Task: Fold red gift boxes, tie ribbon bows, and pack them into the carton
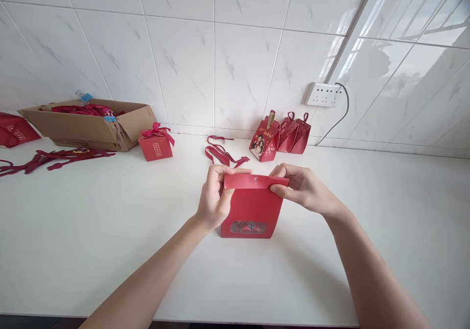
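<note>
Red paper gift bag (pixel 253 206) with a flat folded-over top stands upright on the glossy white tabletop (pixel 110 260), squarely before the person, between both forearms. Each bare hand is clamped on an upper corner. The left hand (pixel 216 197) has its thumb in front and a finger stretched along the top edge, and the right hand (pixel 303 187) pinches the other end, thumb in front, fingers behind. Gripping both ends probably keeps the folded red strip (pixel 240 181) level and pressed down, and it leaves the small round hole (pixel 256 178) at its middle uncovered. The base appears to rest on the table, so the hands likely steady the bag more than carry it. Low on its front, a rounded clear window (pixel 242 227) faces the person

Just beyond lie loose dark red ribbon straps (pixel 223 158), seemingly within easy reach. Farther back, three red printed card boxes with looped handles (pixel 267 143) stand close together by the wall, perhaps to leave the working area free
</note>
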Tool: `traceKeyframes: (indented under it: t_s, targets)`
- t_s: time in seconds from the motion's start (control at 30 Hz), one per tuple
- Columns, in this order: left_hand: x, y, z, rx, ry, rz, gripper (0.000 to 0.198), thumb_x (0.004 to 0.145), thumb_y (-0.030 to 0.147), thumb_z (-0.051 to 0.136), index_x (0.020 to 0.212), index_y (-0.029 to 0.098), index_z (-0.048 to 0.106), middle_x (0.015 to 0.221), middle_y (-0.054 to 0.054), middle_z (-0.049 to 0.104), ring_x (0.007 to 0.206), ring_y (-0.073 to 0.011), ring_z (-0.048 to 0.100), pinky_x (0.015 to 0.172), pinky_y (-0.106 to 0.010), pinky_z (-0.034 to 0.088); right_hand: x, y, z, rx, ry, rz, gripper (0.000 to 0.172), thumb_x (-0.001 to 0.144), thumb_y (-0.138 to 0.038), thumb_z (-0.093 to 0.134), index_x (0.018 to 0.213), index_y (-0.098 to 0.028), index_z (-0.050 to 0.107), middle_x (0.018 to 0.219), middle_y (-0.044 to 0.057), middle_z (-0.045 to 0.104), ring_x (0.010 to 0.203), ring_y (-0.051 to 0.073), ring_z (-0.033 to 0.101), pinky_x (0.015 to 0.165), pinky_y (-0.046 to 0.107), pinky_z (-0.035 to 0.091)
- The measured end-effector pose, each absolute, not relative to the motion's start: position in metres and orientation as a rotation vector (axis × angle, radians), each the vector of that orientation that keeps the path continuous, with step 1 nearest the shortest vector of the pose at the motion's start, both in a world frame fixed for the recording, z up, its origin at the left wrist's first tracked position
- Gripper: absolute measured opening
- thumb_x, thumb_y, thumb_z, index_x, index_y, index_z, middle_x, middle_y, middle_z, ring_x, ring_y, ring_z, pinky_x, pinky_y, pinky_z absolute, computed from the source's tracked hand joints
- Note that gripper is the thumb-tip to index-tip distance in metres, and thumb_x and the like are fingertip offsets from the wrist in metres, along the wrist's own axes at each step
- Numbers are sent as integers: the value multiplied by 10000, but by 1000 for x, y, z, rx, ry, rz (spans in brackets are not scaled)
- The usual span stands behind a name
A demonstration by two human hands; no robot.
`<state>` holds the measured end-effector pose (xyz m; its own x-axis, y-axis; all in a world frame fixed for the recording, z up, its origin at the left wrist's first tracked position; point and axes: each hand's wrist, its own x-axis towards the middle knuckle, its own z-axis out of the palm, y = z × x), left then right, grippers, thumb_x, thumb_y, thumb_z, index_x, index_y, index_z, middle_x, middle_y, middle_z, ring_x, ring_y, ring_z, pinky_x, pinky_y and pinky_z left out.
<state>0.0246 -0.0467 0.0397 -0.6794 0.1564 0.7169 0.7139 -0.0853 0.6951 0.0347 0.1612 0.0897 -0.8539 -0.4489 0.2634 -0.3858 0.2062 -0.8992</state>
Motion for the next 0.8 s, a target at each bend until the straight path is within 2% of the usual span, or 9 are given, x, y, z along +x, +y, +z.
traceKeyframes:
  t_s: [0.13,0.23,0.33,0.37,0.5,0.6,0.67,0.73,0.8]
  targets:
    - [21,-52,36,-1000,-1742,-1802,115,917,307,452,955,208,499,987,-93,670,918,-206,638,746,-329,496,35,161,89,-852,2414,-1756,238,833,-301,626,676,-183,492,723,4,567,648,110,531,559,230,428]
    - [19,-52,33,-1042,-1702,-1789,208,894,363,456,927,187,563,917,-75,637,765,-184,602,632,-299,469,35,161,89,-842,2422,-1755,243,831,-299,624,669,-184,484,693,-7,552,619,102,515,534,222,411]
    - [23,-46,33,-893,-1713,-1687,129,859,313,538,890,193,573,782,-22,589,629,-126,537,539,-240,422,35,161,89,-843,2419,-1755,246,830,-297,626,664,-183,486,695,-8,555,623,101,522,535,220,411]
    - [24,-44,34,-812,-1722,-1665,111,845,273,567,929,200,569,755,-5,577,596,-109,521,523,-225,415,35,161,88,-845,2414,-1760,247,831,-296,625,662,-182,487,696,-9,557,625,101,526,537,219,412]
    - [29,-40,41,-663,-1824,-1804,365,816,258,608,1162,218,501,690,25,570,524,-98,511,479,-207,437,34,161,88,-840,2401,-1772,246,828,-299,634,659,-178,501,696,-8,567,630,103,542,540,217,418]
    - [28,-43,48,-622,-2007,-1807,132,791,304,617,831,182,586,621,21,541,510,-94,496,450,-192,420,32,160,85,-822,2394,-1817,292,798,-346,674,639,-175,499,684,-7,568,621,104,541,538,218,418]
    - [27,-45,52,-598,-2055,-1726,179,774,295,613,670,176,527,569,34,495,487,-78,451,431,-176,387,27,162,81,-863,2348,-1869,362,780,-470,668,636,-169,526,666,-4,557,604,104,530,542,226,421]
    - [27,-46,53,-577,-2057,-1651,181,762,271,607,646,178,502,540,50,462,468,-66,412,419,-163,361,19,168,76,-883,2265,-1949,519,787,-666,527,670,-163,576,668,19,567,607,121,543,556,248,440]
    - [27,-46,53,-570,-2064,-1607,159,760,260,602,657,179,511,539,54,465,468,-64,412,418,-155,358,7,178,71,-698,2341,-2060,655,823,-744,314,719,-162,597,728,55,607,654,143,583,596,268,472]
